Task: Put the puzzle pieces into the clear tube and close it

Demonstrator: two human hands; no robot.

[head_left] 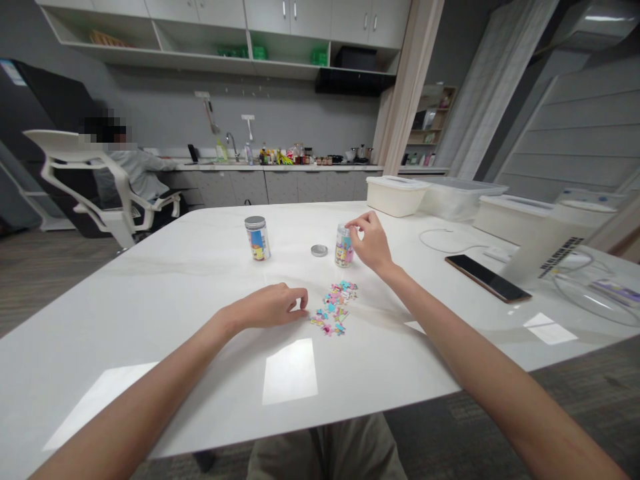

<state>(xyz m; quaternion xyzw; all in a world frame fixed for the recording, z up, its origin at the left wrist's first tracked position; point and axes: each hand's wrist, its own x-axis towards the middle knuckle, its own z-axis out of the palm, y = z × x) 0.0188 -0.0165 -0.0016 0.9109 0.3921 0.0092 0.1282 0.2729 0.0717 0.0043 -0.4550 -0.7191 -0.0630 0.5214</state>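
Note:
A loose pile of small colourful jigsaw puzzle pieces point(337, 305) lies on the white table. Just left of it rests my left hand point(273, 305), thumb and forefinger apart at the pile's edge, with nothing visible between them. My right hand point(371, 241) is at the mouth of an uncapped clear jar point(343, 252) with a cartoon label. Its thumb and forefinger are pinched together by the rim; whatever they hold is too small to make out. A silver lid point(319, 251) lies flat beside this jar. Further left stands a second cartoon jar point(257, 240), capped with a silver lid.
A dark phone point(487, 277) and white cables lie at the right, near a translucent upright container point(547, 243). Lidded plastic boxes point(397, 197) line the table's far right. Beyond the table, a person sits in a white chair point(75, 150) by the kitchen counter.

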